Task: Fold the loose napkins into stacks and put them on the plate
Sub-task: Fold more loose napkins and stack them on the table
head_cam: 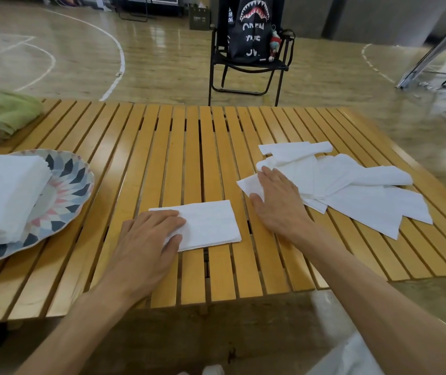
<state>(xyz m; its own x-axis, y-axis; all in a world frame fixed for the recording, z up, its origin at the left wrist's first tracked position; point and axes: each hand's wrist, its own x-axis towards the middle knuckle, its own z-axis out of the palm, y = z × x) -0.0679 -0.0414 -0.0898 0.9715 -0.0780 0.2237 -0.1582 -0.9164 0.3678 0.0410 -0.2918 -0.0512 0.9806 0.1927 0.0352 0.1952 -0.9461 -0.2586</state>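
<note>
A folded white napkin (211, 224) lies on the slatted wooden table (162, 147) near the front edge. My left hand (148, 239) rests flat on its left part, fingers straight. A loose pile of white napkins (351, 188) spreads over the right side of the table. My right hand (278, 201) lies flat on the pile's left end, fingers on the nearest napkin. At the left stands a patterned plate (67, 190) bearing a stack of folded napkins (2, 193).
A green cloth (2, 115) lies at the table's far left corner. Beyond the table stands a black folding chair (249, 66) with a dark printed bag (251, 28) on it, on a wooden gym floor. Metal legs (433, 55) rise at the far right.
</note>
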